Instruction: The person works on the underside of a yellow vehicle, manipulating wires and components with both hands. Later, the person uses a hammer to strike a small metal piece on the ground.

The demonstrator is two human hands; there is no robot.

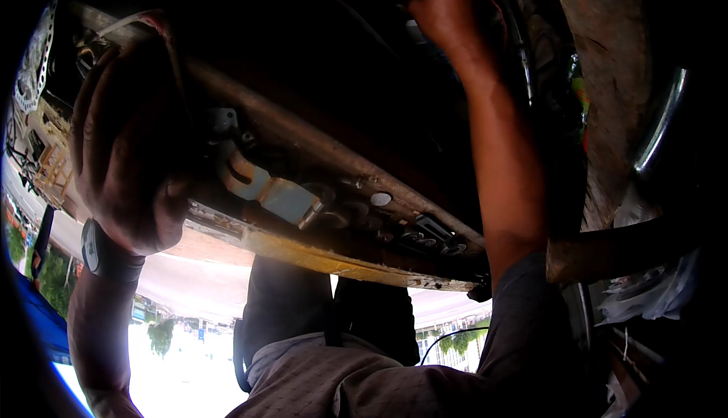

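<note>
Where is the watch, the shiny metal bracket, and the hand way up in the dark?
watch (102, 251): head view, on the dark band around the left wrist.
metal bracket (282, 197): head view, on its flat pale plate.
right hand (440, 5): head view, on the back of the hand.

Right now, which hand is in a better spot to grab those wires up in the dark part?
Probably the right hand: it is already up among the wires. The left hand is lower, gripping the rusty frame rail.

left hand on frame rail left; right hand behind it.
</note>
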